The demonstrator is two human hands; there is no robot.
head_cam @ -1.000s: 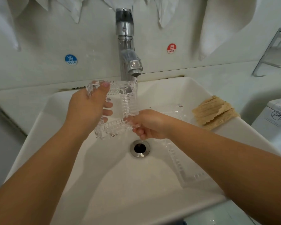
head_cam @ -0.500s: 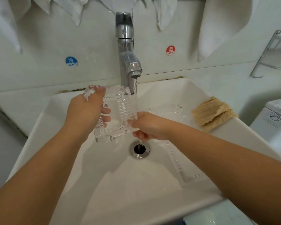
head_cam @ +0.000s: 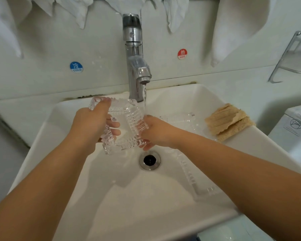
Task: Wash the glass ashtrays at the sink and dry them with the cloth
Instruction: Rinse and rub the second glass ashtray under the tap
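Observation:
A square cut-glass ashtray (head_cam: 127, 119) is held tilted over the white sink (head_cam: 111, 197), just left of the running water from the chrome tap (head_cam: 137, 66). My left hand (head_cam: 92, 126) grips its left side, thumb over the top rim and fingers behind the glass. My right hand (head_cam: 155, 133) holds its lower right corner under the stream. A second glass ashtray (head_cam: 193, 178) lies in the basin at the right, partly hidden by my right forearm. A tan cloth (head_cam: 228, 120) lies folded on the sink's right rim.
The drain (head_cam: 149, 160) sits open below my hands. White cloths (head_cam: 233, 23) hang on the wall above. A metal rack (head_cam: 290, 58) is fixed at the right, and a white appliance (head_cam: 295, 129) stands beside the sink.
Both hands have turned the ashtray and shifted it slightly left, so the water stream now falls past its right edge onto my right hand.

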